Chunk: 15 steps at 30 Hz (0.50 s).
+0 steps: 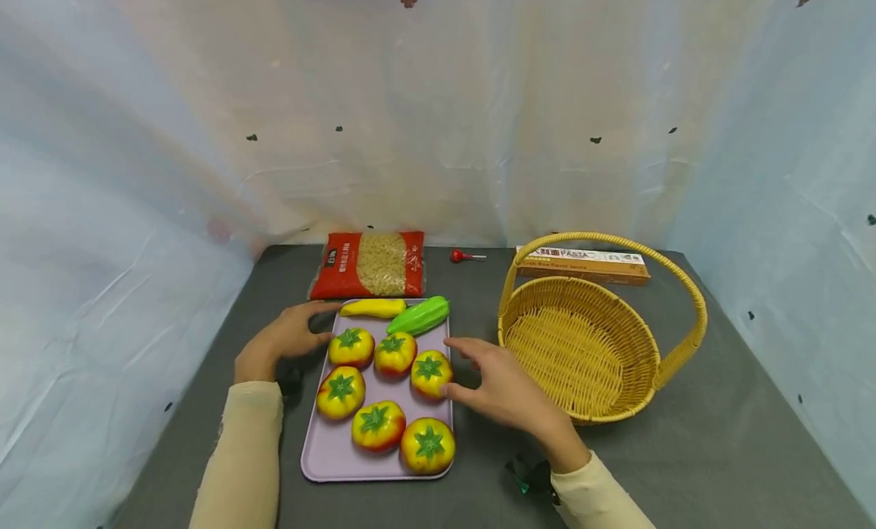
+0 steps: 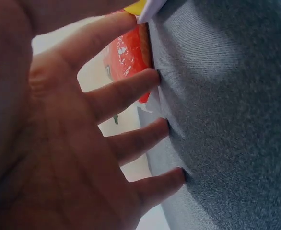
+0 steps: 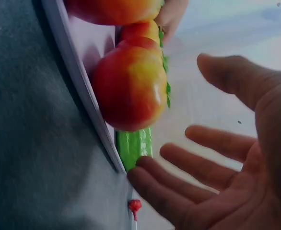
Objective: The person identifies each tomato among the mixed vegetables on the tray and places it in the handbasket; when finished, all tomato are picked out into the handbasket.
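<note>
Pale creased sheeting point(image 1: 465, 73) on three sides, scattered dark marks point(image 1: 595, 140), dark grey tabletop point(image 1: 739, 438)

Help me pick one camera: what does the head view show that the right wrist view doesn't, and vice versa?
Only the head view: the wicker basket, pasta box, red bag and yellow pepper.
Only the right wrist view: the palm side of the right hand.
Both, at least partly: the tray, yellow-red fruits, green vegetable, small red-headed object, that hand and the left hand.
</note>
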Each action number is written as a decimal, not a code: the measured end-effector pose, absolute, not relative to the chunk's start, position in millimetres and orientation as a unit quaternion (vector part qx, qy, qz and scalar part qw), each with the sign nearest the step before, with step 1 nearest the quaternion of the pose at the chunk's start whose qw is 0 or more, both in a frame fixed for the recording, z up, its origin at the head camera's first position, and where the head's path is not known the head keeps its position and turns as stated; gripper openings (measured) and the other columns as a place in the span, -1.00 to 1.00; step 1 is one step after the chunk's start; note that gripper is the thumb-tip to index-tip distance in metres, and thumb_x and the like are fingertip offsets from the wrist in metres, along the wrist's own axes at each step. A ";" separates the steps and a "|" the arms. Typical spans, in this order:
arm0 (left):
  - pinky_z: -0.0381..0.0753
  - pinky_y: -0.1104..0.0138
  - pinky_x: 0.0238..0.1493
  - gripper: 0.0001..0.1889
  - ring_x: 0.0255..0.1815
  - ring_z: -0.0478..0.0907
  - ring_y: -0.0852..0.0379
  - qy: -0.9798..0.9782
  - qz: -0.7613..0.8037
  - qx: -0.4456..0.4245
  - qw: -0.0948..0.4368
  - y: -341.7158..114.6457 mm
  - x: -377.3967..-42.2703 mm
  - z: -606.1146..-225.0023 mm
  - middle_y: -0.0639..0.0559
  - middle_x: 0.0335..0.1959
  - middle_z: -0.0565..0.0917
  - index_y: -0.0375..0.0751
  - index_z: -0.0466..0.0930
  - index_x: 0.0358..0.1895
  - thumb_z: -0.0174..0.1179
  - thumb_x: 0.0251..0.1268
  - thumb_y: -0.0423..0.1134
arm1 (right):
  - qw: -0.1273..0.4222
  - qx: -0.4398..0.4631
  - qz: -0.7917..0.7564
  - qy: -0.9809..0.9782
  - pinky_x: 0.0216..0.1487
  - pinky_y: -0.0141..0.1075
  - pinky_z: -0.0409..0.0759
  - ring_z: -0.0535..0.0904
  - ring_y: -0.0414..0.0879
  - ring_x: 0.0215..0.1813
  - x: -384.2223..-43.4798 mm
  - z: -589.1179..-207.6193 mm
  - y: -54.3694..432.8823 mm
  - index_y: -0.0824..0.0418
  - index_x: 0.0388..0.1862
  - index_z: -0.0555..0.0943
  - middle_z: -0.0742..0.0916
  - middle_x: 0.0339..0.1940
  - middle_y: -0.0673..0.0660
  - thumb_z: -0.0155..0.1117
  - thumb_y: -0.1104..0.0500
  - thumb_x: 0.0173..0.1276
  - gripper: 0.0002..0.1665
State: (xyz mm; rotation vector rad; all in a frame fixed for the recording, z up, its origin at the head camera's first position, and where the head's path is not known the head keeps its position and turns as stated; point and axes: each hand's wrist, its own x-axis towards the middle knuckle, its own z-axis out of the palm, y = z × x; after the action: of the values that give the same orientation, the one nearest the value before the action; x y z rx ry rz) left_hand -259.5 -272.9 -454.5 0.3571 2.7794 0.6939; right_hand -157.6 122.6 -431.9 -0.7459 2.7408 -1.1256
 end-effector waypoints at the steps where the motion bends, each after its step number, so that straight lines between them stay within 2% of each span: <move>1: 0.25 -0.51 0.56 -0.30 0.63 0.28 -0.56 0.956 0.234 0.124 0.127 -272.4 -260.2 -454.5 -0.44 0.66 0.35 -0.08 0.41 0.67 0.37 0.53 -0.13 | 0.045 -0.236 -0.363 0.900 0.33 0.08 0.75 0.73 0.14 0.34 -157.7 -433.1 121.2 0.14 0.57 0.57 0.69 0.50 0.16 0.60 -0.08 0.42 -0.18; 5: 0.20 -0.54 0.56 -0.27 0.65 0.20 -0.62 0.959 0.217 0.126 0.130 -273.5 -261.5 -453.3 -0.48 0.68 0.29 -0.07 0.38 0.69 0.37 0.53 -0.12 | 0.041 -0.222 -0.364 0.904 0.27 0.07 0.77 0.76 0.15 0.29 -161.1 -444.0 115.5 0.19 0.54 0.59 0.71 0.46 0.19 0.64 -0.01 0.38 -0.19; 12: 0.10 -0.64 0.52 -0.22 0.71 -0.04 -0.72 0.958 0.211 0.107 0.161 -275.4 -259.7 -452.7 -0.47 0.75 0.14 0.05 0.29 0.74 0.36 0.55 0.00 | 0.054 -0.227 -0.400 0.886 0.23 -0.02 0.80 0.78 0.02 0.24 -165.9 -465.1 108.3 0.20 0.52 0.59 0.74 0.39 0.17 0.67 0.04 0.35 -0.19; 15: 0.07 -0.64 0.53 -0.20 0.72 -0.07 -0.70 0.957 0.216 0.102 0.165 -275.0 -261.1 -452.7 -0.44 0.76 0.13 0.08 0.29 0.74 0.37 0.54 0.03 | 0.046 -0.225 -0.402 0.886 0.32 0.01 0.76 0.76 0.02 0.30 -166.8 -468.0 106.4 0.18 0.51 0.60 0.74 0.40 0.16 0.69 -0.03 0.33 -0.17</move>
State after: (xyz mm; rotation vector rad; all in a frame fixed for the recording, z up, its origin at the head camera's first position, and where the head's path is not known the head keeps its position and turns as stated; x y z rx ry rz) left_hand -261.1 -275.0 -452.7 0.2905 2.7268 0.6157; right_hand -166.8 106.4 -468.0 -0.6879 2.7046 -1.2285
